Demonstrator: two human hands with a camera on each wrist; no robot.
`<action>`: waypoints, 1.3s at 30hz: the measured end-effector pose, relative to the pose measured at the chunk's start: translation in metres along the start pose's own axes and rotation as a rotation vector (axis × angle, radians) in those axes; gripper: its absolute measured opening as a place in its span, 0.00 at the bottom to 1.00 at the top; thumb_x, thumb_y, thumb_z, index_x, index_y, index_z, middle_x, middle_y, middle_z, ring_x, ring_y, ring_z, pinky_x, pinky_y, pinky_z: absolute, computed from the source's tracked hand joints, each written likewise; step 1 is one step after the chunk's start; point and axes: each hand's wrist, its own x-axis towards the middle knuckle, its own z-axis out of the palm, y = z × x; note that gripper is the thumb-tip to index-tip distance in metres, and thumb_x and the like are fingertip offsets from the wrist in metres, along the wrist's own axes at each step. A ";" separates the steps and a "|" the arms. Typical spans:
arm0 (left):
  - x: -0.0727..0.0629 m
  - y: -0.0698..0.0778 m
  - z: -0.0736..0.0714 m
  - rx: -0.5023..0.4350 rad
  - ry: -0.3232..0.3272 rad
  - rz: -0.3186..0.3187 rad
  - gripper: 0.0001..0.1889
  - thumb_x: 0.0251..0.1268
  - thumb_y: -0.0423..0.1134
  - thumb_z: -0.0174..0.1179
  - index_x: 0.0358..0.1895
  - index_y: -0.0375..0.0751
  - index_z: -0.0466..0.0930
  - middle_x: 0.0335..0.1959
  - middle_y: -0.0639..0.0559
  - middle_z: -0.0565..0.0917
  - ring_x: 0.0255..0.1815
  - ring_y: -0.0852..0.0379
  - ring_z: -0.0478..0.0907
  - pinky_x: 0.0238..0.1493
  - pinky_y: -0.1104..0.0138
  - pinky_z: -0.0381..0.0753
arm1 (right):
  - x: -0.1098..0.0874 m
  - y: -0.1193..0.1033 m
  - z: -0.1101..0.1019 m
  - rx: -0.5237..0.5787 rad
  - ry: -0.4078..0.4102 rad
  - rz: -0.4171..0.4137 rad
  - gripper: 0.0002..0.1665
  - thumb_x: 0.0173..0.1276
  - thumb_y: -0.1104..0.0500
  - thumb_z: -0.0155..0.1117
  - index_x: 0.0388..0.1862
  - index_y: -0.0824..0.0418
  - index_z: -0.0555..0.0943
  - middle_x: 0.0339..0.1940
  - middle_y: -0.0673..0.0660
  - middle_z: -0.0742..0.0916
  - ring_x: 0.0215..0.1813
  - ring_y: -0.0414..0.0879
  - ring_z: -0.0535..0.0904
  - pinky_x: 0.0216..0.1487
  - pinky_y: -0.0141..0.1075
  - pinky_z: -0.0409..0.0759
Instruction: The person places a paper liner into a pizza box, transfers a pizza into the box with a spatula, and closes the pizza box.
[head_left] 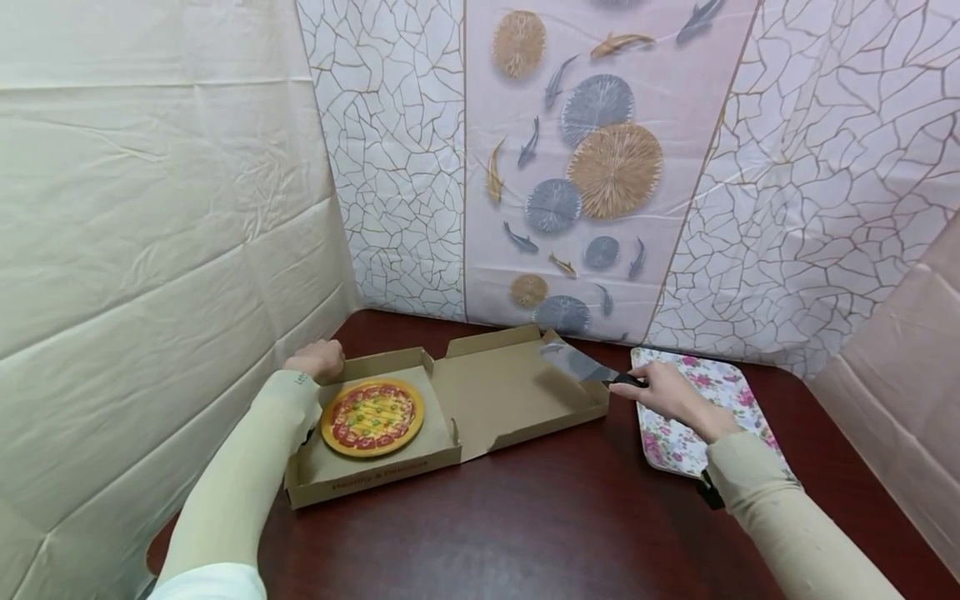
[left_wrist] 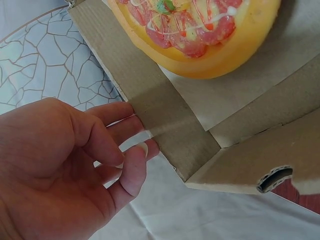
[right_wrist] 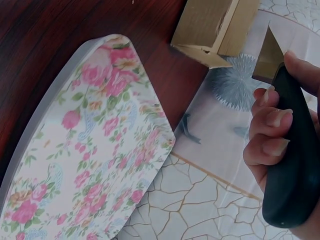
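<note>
My right hand [head_left: 667, 392] grips a knife by its black handle [right_wrist: 287, 155], fingers wrapped round it. Its broad shiny blade [head_left: 573, 360] extends left over the opened lid [head_left: 502, 387] of a cardboard pizza box. In the box's left half [head_left: 442, 392] lies a round pizza [head_left: 372, 417] with a yellow crust, red slices and green bits on top. At the left side wall is my left hand [head_left: 318, 360]. In the left wrist view, its fingers [left_wrist: 120, 127] reach to the outer edge of that wall, while the thumb bends beside them, off the cardboard.
A white tray [head_left: 686, 446] with pink flowers lies right of the lid, beneath my right forearm. The dark red table [head_left: 540, 517] extends in front of the box. Patterned sheets [head_left: 405, 167] hang behind it, and a plain cream sheet [head_left: 150, 250] hangs on the left.
</note>
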 end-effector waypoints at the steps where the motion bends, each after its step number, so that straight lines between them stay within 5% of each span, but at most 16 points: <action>1: 0.000 0.000 0.001 0.000 -0.004 0.001 0.13 0.70 0.37 0.43 0.30 0.41 0.76 0.29 0.44 0.76 0.30 0.49 0.73 0.32 0.58 0.70 | -0.001 0.002 0.000 -0.003 0.005 -0.002 0.21 0.68 0.44 0.61 0.24 0.59 0.78 0.10 0.45 0.63 0.12 0.39 0.60 0.17 0.33 0.64; 7: 0.000 0.002 0.001 -0.005 -0.005 -0.003 0.13 0.70 0.36 0.44 0.29 0.41 0.76 0.28 0.45 0.75 0.29 0.49 0.72 0.31 0.59 0.70 | -0.007 0.010 -0.003 -0.005 0.031 -0.015 0.25 0.69 0.43 0.60 0.20 0.58 0.71 0.11 0.46 0.63 0.13 0.39 0.59 0.19 0.32 0.64; 11: -0.001 0.001 -0.002 -0.001 -0.004 0.008 0.13 0.70 0.36 0.44 0.28 0.42 0.76 0.27 0.46 0.75 0.28 0.50 0.72 0.30 0.59 0.70 | -0.010 0.015 -0.006 0.012 0.012 0.019 0.25 0.70 0.42 0.58 0.42 0.64 0.82 0.09 0.46 0.64 0.10 0.40 0.60 0.17 0.35 0.67; 14: -0.001 0.002 -0.004 0.000 -0.012 0.017 0.12 0.69 0.35 0.45 0.31 0.40 0.77 0.28 0.45 0.76 0.29 0.50 0.72 0.30 0.60 0.70 | -0.013 0.020 -0.009 -0.008 0.022 0.047 0.37 0.69 0.41 0.58 0.61 0.70 0.75 0.08 0.47 0.66 0.09 0.40 0.60 0.17 0.36 0.69; 16: -0.001 0.002 -0.005 0.001 -0.015 0.021 0.12 0.69 0.35 0.45 0.33 0.40 0.78 0.29 0.45 0.77 0.29 0.50 0.73 0.30 0.59 0.70 | -0.015 0.023 -0.011 -0.033 0.038 0.038 0.39 0.69 0.41 0.59 0.63 0.72 0.73 0.10 0.49 0.71 0.10 0.40 0.61 0.18 0.36 0.68; 20: 0.001 0.001 -0.003 -0.003 -0.011 0.017 0.11 0.69 0.36 0.44 0.32 0.41 0.77 0.31 0.45 0.77 0.30 0.49 0.73 0.31 0.59 0.70 | -0.018 0.030 -0.013 -0.063 0.073 0.020 0.33 0.69 0.43 0.59 0.57 0.71 0.78 0.14 0.52 0.75 0.12 0.40 0.64 0.20 0.34 0.67; 25: -0.001 0.001 -0.002 -0.009 -0.013 0.010 0.12 0.70 0.36 0.45 0.30 0.41 0.76 0.28 0.45 0.75 0.29 0.50 0.72 0.30 0.59 0.70 | -0.023 0.038 -0.014 -0.072 0.085 0.025 0.33 0.70 0.42 0.58 0.57 0.69 0.79 0.10 0.48 0.69 0.11 0.39 0.62 0.20 0.34 0.67; 39: -0.002 0.001 -0.003 -0.004 -0.019 0.016 0.11 0.69 0.35 0.45 0.38 0.37 0.78 0.31 0.44 0.76 0.32 0.49 0.72 0.32 0.59 0.69 | -0.038 0.058 -0.023 -0.114 0.133 0.020 0.23 0.70 0.46 0.59 0.40 0.66 0.84 0.11 0.48 0.72 0.12 0.41 0.67 0.28 0.34 0.70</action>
